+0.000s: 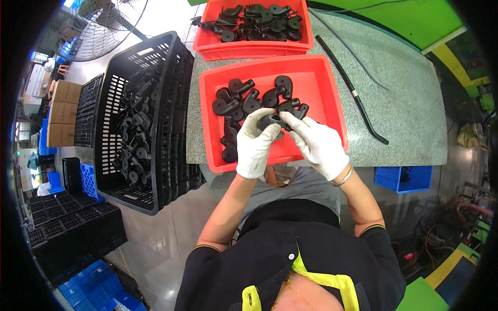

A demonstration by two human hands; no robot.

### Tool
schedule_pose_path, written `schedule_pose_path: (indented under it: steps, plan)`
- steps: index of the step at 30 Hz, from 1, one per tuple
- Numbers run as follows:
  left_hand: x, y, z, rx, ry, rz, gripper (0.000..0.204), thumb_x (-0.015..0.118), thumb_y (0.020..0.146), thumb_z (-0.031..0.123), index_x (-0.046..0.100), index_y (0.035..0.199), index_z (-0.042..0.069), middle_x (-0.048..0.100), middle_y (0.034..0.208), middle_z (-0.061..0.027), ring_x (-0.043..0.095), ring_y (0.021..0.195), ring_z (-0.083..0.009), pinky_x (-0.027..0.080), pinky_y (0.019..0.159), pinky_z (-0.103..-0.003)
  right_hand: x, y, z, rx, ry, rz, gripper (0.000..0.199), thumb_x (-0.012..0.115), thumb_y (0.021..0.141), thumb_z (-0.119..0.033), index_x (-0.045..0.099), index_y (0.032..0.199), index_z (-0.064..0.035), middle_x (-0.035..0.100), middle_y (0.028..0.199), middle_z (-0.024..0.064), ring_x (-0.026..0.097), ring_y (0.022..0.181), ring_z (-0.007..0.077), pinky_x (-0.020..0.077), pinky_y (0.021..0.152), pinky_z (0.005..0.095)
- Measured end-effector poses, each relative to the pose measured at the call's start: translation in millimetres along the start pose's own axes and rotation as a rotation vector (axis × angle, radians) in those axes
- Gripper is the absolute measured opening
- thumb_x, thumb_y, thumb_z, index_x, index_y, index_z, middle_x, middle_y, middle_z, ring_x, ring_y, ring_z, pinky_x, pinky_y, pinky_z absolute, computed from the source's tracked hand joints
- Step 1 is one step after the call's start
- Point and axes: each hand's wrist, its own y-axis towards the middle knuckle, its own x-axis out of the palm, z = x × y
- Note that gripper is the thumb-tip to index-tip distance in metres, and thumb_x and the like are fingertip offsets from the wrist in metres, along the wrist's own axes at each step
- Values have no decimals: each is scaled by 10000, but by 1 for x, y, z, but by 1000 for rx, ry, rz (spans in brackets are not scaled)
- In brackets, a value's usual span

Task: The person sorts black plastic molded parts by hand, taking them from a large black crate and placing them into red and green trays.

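Both my hands wear white gloves and meet over the near red tray (321, 83). My left hand (255, 142) and my right hand (317, 144) together grip one small black plastic part (275, 121) between their fingertips. Under and beyond my hands, several more black curved parts (244, 101) lie loose in that tray. A second red tray (249, 47) behind it is filled with the same kind of black parts (257, 20).
The trays rest on a grey speckled table (404, 98), where a long black rod (353, 90) and a grey hose (358, 52) lie. A black slotted crate (171, 124) with black parts stands left. More crates, cardboard boxes and a fan are farther left; a blue bin (404, 179) sits under the table.
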Motion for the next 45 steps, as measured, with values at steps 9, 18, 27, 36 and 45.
schedule_pose_path:
  steps: [9, 18, 27, 36, 45]
  plan:
    - [-8, 2, -6, 44, -1, -20, 295, 630, 812, -27, 569, 1098, 14, 604, 896, -36, 581, 768, -96, 496, 715, -242, 8, 0, -5, 12, -80, 3, 468, 590, 846, -172, 503, 1303, -221, 517, 706, 62, 558, 573, 225, 459, 511, 337]
    - [-9, 1, -8, 72, -36, -3, 279, 619, 811, -41, 575, 1081, 15, 598, 897, -26, 566, 768, -83, 481, 705, -225, 17, -3, -9, 43, -67, 33, 439, 599, 837, -167, 541, 1270, -215, 552, 708, 50, 560, 547, 218, 457, 496, 322]
    - [-9, 4, -10, 120, 20, 43, 260, 620, 811, -47, 577, 1061, 7, 570, 885, -19, 562, 746, -85, 472, 676, -221, 25, -3, -9, 90, -15, 96, 352, 577, 866, -218, 560, 1216, -177, 570, 717, 72, 597, 598, 238, 475, 504, 340]
    - [-97, 25, 139, 788, 837, 647, 278, 654, 836, 69, 597, 1103, 19, 567, 1077, -66, 551, 932, -149, 477, 823, -265, 35, 45, 73, 232, -22, 139, 237, 584, 853, -219, 540, 1062, -117, 579, 911, 117, 605, 834, 316, 487, 709, 408]
    - [-144, 21, 139, 800, 1537, 565, 329, 643, 823, 104, 586, 1144, 56, 533, 1207, -157, 543, 1095, -279, 447, 914, -359, 72, 89, 105, -118, -105, -147, 263, 594, 812, -155, 509, 1058, -117, 543, 986, 127, 598, 815, 343, 483, 687, 437]
